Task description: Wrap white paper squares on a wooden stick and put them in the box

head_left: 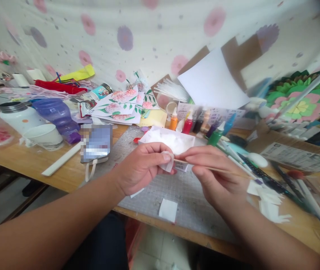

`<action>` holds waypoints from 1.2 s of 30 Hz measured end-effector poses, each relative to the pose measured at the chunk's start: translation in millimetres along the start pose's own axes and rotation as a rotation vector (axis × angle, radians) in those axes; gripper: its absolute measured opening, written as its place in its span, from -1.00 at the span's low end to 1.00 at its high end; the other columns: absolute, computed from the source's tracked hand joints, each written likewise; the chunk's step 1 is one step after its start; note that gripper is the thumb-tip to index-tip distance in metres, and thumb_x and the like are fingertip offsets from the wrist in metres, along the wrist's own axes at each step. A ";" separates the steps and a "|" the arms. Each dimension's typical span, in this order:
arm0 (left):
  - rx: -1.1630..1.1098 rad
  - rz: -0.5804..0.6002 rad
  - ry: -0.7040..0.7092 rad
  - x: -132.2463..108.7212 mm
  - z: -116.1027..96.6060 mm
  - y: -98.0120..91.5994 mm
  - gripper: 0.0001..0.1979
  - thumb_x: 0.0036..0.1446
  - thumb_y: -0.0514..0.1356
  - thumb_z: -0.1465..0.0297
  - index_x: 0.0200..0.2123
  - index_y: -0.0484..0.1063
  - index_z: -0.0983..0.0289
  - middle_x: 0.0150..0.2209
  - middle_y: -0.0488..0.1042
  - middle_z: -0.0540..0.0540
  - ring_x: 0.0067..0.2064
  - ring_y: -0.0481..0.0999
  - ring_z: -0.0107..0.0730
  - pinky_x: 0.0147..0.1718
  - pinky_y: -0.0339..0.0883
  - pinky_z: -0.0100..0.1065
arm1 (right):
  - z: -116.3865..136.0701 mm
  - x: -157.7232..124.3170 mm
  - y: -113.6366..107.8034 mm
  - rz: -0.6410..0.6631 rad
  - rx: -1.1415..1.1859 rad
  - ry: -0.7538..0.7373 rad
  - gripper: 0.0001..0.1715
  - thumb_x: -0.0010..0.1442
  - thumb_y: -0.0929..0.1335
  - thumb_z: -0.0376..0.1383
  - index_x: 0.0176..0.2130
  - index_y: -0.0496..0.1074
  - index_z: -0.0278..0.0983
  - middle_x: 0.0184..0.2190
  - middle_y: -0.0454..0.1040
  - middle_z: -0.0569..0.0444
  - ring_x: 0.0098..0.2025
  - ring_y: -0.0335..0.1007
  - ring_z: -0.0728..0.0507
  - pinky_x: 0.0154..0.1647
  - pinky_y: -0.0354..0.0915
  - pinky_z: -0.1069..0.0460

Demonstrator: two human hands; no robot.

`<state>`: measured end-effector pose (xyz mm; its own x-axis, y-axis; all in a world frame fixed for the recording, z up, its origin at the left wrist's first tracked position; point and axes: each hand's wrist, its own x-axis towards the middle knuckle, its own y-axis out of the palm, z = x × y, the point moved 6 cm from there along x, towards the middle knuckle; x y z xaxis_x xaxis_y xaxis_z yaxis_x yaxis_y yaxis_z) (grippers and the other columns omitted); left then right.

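Currently mid-step, by my reading: left hand is closed in a pinch, thumb pressing a small, thin white piece of paper or tissue against the curled fingers; right hand is also nearly closed, with thumb and fingertips holding a slender, light-wood stick. The stick's near tip meets the white piece at the left thumb, just in front of the shallow white box with loose white material inside. Whether the tip is fixed to the piece, wrapped in it or merely touching cannot be told; fingers cover the join. Done so far: piece and stick are brought together, both in the air above the grey gridded cutting mat. Left, as judged: this unit looks unfinished, and a flat white square lies unworked on the mat near the front edge of the wooden desk. A second white scrap shows only partly, beside the left forearm. Torn-looking white strips lie to the right. Squeeze bottles, including an orange one and a green one, stand capped behind; no colour noted on the held piece.
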<state>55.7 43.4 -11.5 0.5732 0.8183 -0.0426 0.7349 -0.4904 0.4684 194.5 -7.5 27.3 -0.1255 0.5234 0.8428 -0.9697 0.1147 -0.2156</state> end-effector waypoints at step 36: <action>-0.124 0.023 -0.043 0.0 4.9 4.9 -0.88 0.00 0.31 0.46 -0.51 0.47 0.38 -0.54 0.45 0.05 -0.45 0.42 -0.48 -0.36 0.35 -0.39 | 7.5 4.4 3.4 0.081 -0.007 -0.062 -0.73 0.14 0.36 -0.54 -0.14 0.52 -0.34 -0.21 0.57 -0.12 -0.14 0.52 -0.11 -0.14 0.45 0.00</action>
<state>61.1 39.5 -13.5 0.6064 0.7923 -0.0670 0.6724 -0.4660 0.5750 189.1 -11.1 34.0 -0.2161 0.4781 0.8513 -0.9545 0.0801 -0.2873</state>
